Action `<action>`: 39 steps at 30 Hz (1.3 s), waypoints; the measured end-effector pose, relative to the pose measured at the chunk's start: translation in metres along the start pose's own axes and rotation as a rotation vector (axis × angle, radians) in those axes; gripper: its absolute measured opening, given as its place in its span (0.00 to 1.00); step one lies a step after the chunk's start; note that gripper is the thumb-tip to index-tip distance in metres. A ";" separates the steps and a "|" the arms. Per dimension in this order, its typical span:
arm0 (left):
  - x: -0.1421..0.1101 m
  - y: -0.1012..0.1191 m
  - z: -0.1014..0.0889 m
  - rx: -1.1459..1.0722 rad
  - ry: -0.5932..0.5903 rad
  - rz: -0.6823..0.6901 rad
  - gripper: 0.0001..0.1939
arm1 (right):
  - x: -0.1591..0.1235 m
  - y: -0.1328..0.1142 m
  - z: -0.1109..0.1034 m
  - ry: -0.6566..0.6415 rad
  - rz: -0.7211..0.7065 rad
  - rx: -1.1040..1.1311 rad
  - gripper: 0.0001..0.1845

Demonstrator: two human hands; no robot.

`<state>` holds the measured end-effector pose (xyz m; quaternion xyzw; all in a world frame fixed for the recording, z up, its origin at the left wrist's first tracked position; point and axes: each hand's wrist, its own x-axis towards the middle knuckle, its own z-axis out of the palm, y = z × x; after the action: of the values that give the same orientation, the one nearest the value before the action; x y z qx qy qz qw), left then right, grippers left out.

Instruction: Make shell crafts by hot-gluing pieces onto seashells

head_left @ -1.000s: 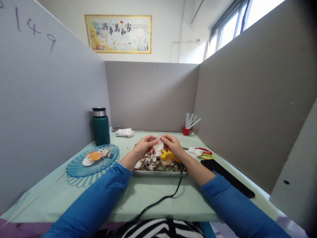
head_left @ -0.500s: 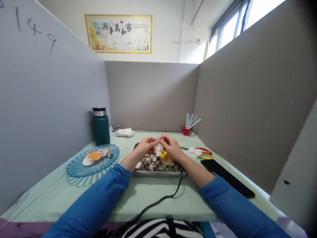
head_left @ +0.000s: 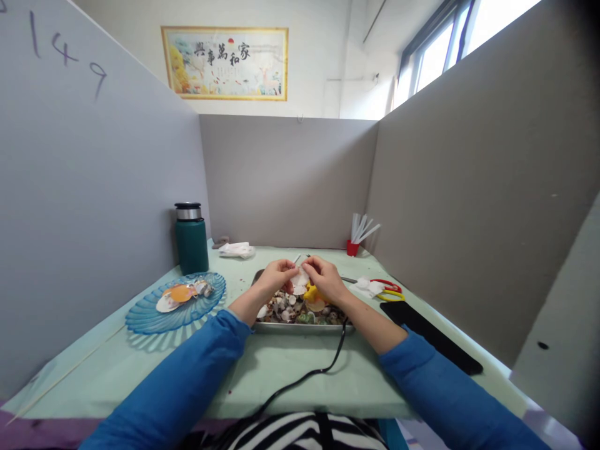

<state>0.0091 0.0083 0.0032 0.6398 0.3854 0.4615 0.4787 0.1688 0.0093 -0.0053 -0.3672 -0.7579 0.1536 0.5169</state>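
Both my hands are raised over a metal tray [head_left: 304,329] heaped with small seashells. Thumb and fingers of my left hand [head_left: 276,278] pinch a pale scallop shell [head_left: 300,284] at its upper left side. My right hand [head_left: 328,281] pinches the same shell from the right, and the fingertips of both hands nearly meet at its top. Partly hidden by my right hand, a yellow glue gun [head_left: 312,294] lies on the shells. A black cord [head_left: 323,371] runs from there over the tray's near rim toward my lap.
On the left, a blue fluted plate [head_left: 140,317] carries an orange shell [head_left: 179,293] and other shells. Behind it stands a green bottle [head_left: 191,244]. Scissors [head_left: 391,291], white tissue [head_left: 368,287], a black flat object [head_left: 431,337] and a red cup [head_left: 352,249] of white sticks are to the right.
My fingertips have drawn closer together at the shell's top, and my hands have sunk slightly. The shell's angle has shifted a little. Less of the glue gun shows now.
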 end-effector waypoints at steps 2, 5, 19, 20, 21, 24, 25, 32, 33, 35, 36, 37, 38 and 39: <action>0.000 0.000 0.000 0.008 0.000 0.012 0.14 | 0.000 0.001 0.001 -0.006 0.010 -0.004 0.11; 0.000 0.000 0.000 0.025 0.000 0.028 0.12 | 0.001 0.003 0.001 -0.022 0.022 0.004 0.10; 0.003 -0.005 -0.002 0.108 -0.035 0.054 0.10 | 0.002 0.003 0.001 -0.066 0.108 0.053 0.10; 0.003 -0.006 -0.002 0.111 -0.034 0.046 0.10 | 0.002 0.004 0.001 -0.064 0.103 0.044 0.10; 0.003 -0.006 -0.002 0.111 -0.034 0.037 0.11 | 0.002 0.005 0.001 -0.064 0.098 0.037 0.10; 0.003 -0.007 -0.002 0.111 -0.047 0.022 0.13 | 0.001 0.006 0.002 -0.068 0.090 0.028 0.09; 0.003 -0.007 -0.003 0.112 -0.051 0.025 0.13 | 0.001 0.006 0.002 -0.069 0.090 0.030 0.09; 0.001 -0.002 -0.001 0.080 0.005 0.038 0.11 | 0.001 0.002 0.003 -0.062 0.094 0.123 0.11; 0.000 -0.001 -0.001 0.072 0.017 0.038 0.11 | 0.001 0.002 0.003 -0.060 0.090 0.124 0.11; 0.000 0.000 0.000 0.060 0.032 0.031 0.12 | 0.001 0.003 0.003 -0.060 0.076 0.118 0.11; -0.001 0.001 0.000 0.055 0.036 0.024 0.12 | 0.001 0.004 0.003 -0.061 0.068 0.112 0.10; -0.001 0.002 0.000 0.052 0.037 0.018 0.12 | 0.001 0.004 0.003 -0.063 0.060 0.106 0.10; -0.002 0.003 0.001 0.051 0.036 0.010 0.13 | 0.001 0.005 0.003 -0.064 0.055 0.099 0.09; -0.002 0.004 0.001 0.048 0.032 0.002 0.13 | 0.001 0.005 0.003 -0.063 0.051 0.090 0.09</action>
<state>0.0094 0.0052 0.0061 0.6442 0.4033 0.4626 0.4566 0.1681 0.0136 -0.0093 -0.3578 -0.7564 0.2124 0.5047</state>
